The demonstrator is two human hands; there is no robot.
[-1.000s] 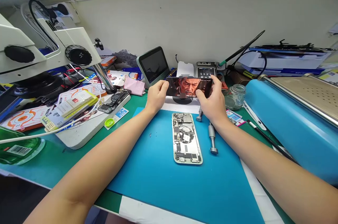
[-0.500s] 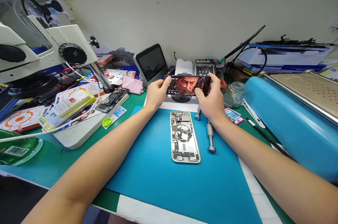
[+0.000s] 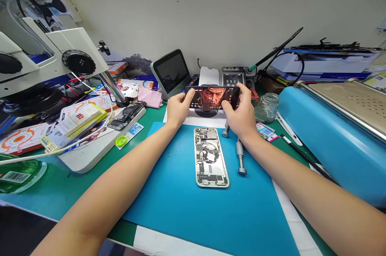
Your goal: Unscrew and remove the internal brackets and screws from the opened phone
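Observation:
A smartphone (image 3: 199,97) is held sideways between both hands, its lit screen showing a video. My left hand (image 3: 179,108) grips its left end, thumb on the front edge. The right end is in my right hand (image 3: 241,112), whose thumb lies over the screen's lower right corner. Below them, an opened phone housing (image 3: 210,157) with exposed inner parts lies on the blue mat (image 3: 177,203). To its right rests a grey screwdriver (image 3: 240,155); a second one (image 3: 226,129) lies partly behind my right hand. A dark round base (image 3: 206,113) shows beneath the held phone.
A microscope (image 3: 80,60) stands on the left with boxes (image 3: 80,123) on its base. Behind are a smart display (image 3: 171,71) and a soldering station (image 3: 233,75). At right are a glass jar (image 3: 267,108), tweezers (image 3: 288,129) and a large blue machine (image 3: 328,139).
The camera view has shifted slightly, so the things at left sit a little further left. The face on the phone screen has changed slightly. Both hands keep the same hold.

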